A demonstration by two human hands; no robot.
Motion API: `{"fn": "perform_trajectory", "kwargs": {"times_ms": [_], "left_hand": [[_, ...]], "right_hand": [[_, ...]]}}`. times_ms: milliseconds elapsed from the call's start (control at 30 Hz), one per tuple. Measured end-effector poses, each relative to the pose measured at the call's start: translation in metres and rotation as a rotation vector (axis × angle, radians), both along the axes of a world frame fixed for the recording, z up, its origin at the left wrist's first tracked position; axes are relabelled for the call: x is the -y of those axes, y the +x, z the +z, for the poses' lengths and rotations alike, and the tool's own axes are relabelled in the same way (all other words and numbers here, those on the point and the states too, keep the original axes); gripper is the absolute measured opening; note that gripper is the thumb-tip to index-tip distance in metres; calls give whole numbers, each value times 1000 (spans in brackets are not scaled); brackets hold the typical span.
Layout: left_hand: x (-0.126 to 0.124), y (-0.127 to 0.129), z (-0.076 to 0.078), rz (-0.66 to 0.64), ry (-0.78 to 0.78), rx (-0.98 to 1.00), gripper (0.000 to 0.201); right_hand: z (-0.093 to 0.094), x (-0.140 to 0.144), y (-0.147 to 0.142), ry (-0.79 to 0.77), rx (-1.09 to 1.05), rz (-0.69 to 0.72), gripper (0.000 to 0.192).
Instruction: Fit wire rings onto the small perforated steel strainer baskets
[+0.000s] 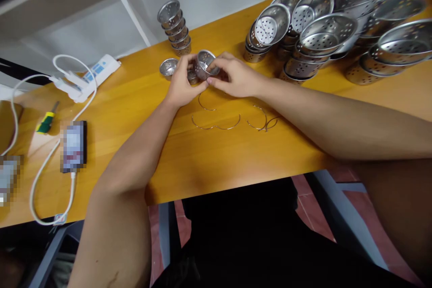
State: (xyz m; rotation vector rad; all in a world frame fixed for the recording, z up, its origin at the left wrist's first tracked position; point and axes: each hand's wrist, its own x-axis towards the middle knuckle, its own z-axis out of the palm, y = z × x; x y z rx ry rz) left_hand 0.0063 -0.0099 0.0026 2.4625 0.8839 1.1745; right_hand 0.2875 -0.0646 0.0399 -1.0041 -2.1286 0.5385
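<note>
Between my two hands a small perforated metal cup [204, 64] is tilted with its mouth toward me. My left hand [184, 80] grips it from the left, thumb along the lower side. My right hand [236, 73] is closed at its right rim, thumb and fingers bent against it; whether they also pinch a wire is hidden. Another metal cup [168, 68] stands just left of my left hand, and part of one more shows behind the held cup. Several thin curved wires [227, 127] lie on the table in front of my hands.
A stack of small perforated cups [175, 27] rises behind my hands. Larger perforated metal cups [320, 45] crowd the right side. At left are a power strip [97, 76], a screwdriver [47, 121], and a phone [74, 146] on a white cable. The wooden table's [202, 175] front edge is near my lap.
</note>
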Motion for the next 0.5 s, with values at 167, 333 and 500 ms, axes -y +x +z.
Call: {"fn": "perform_trajectory", "kwargs": {"times_ms": [167, 333, 500], "left_hand": [[0, 0, 0, 29, -3, 7, 91], [-1, 0, -2, 40, -5, 24, 90], [-1, 2, -3, 34, -4, 34, 91]], "right_hand": [[1, -1, 0, 25, 5, 9, 49], [1, 1, 1, 42, -29, 16, 60], [6, 6, 1, 32, -53, 30, 64]]}}
